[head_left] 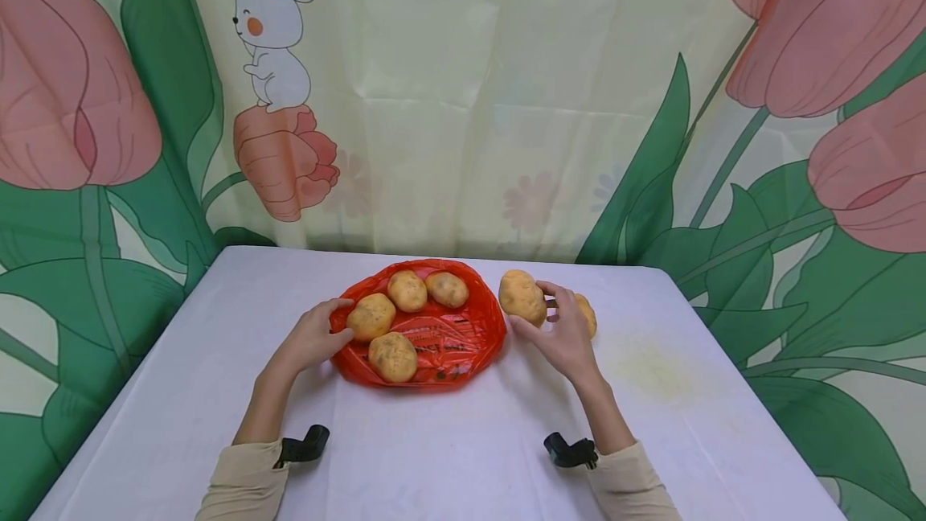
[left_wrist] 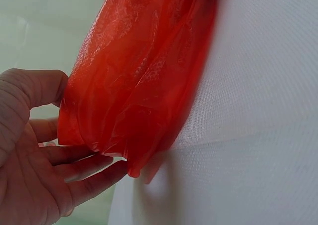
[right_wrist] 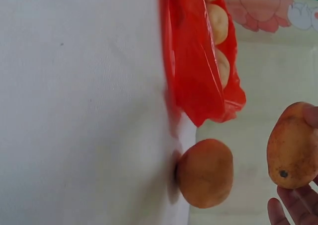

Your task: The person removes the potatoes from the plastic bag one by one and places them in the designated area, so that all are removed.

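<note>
A red plastic bag (head_left: 463, 348) lies spread open on the table, with several potatoes inside it, one of them a potato (head_left: 393, 357) near its front. My left hand (head_left: 315, 338) holds the bag's left edge; in the left wrist view the thumb lies at the rim of the red plastic (left_wrist: 134, 81) and the fingers reach behind it. My right hand (head_left: 567, 336) grips a potato (head_left: 522, 297) between thumb and fingers, just right of the bag. The right wrist view shows this held potato (right_wrist: 293, 148) raised above table level. Another potato (right_wrist: 204, 173) rests on the table, partly hidden behind the right hand in the head view.
A white cloth covers the table (head_left: 434, 457). Behind it hangs a curtain (head_left: 463, 103) printed with tulips and a rabbit. Each wrist carries a small black camera, such as the left camera (head_left: 307, 444). A faint yellowish stain (head_left: 658, 368) marks the cloth at right.
</note>
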The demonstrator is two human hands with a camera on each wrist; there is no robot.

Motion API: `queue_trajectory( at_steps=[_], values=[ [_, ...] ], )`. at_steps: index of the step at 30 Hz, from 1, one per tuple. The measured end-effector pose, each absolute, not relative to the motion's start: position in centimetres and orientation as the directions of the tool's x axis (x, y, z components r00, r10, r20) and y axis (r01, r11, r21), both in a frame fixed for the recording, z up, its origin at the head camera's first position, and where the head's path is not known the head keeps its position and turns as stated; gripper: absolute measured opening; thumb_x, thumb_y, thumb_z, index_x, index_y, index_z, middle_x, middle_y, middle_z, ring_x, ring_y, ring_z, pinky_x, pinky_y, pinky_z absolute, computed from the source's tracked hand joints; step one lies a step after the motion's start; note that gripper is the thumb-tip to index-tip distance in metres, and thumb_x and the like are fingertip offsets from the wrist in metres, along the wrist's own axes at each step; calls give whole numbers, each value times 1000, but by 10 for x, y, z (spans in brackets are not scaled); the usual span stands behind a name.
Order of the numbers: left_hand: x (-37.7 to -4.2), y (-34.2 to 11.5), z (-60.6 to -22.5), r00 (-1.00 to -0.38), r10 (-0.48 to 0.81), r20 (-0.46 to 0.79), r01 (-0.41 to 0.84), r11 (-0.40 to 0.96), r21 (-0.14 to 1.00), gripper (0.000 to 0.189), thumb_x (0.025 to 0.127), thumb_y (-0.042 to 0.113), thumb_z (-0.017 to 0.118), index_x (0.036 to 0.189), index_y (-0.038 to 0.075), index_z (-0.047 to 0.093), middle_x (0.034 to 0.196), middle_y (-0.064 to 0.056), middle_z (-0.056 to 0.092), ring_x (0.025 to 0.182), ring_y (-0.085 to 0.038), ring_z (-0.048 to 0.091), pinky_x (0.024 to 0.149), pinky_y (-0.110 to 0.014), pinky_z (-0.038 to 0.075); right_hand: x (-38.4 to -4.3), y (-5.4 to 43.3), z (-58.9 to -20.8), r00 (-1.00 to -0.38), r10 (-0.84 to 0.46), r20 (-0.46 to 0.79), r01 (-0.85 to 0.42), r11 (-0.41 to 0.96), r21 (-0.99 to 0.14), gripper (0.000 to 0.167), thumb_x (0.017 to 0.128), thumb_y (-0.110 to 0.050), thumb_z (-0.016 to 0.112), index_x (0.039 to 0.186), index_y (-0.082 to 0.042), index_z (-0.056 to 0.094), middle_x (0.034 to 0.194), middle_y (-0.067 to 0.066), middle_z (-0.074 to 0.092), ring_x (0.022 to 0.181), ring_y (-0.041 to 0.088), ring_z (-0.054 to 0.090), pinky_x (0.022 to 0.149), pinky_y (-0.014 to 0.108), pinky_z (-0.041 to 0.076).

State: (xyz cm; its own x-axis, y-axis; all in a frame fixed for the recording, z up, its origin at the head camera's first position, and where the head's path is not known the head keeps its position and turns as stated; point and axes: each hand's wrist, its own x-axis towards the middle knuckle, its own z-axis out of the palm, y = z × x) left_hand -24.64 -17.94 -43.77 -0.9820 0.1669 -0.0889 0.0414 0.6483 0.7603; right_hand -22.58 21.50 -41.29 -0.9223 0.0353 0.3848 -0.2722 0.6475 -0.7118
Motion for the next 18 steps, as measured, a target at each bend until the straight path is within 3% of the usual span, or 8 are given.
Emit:
queue_trajectory(
  at_steps=[6,18],
  values=[
    [-246,-181,-439,-982,166,-89,41,648,761,57,95,14,61,148,-3,45,152,-31,42,136,-46,42,104,-58,49,-228,232,-412,-918,56,393,-257,670,-696,73,81,-28,87,140,-3,52,131,17,56,114,30,56,91,53,55],
    [-246,-179,-439,-982,163,-99,31,647,762,58,95,13,62,148,-2,45,152,-31,41,134,-45,44,102,-56,51,-228,263,-410,-912,177,370,-173,653,-737,74,82,-30,87,142,-3,51,131,17,55,115,31,55,92,46,51]
  ],
)
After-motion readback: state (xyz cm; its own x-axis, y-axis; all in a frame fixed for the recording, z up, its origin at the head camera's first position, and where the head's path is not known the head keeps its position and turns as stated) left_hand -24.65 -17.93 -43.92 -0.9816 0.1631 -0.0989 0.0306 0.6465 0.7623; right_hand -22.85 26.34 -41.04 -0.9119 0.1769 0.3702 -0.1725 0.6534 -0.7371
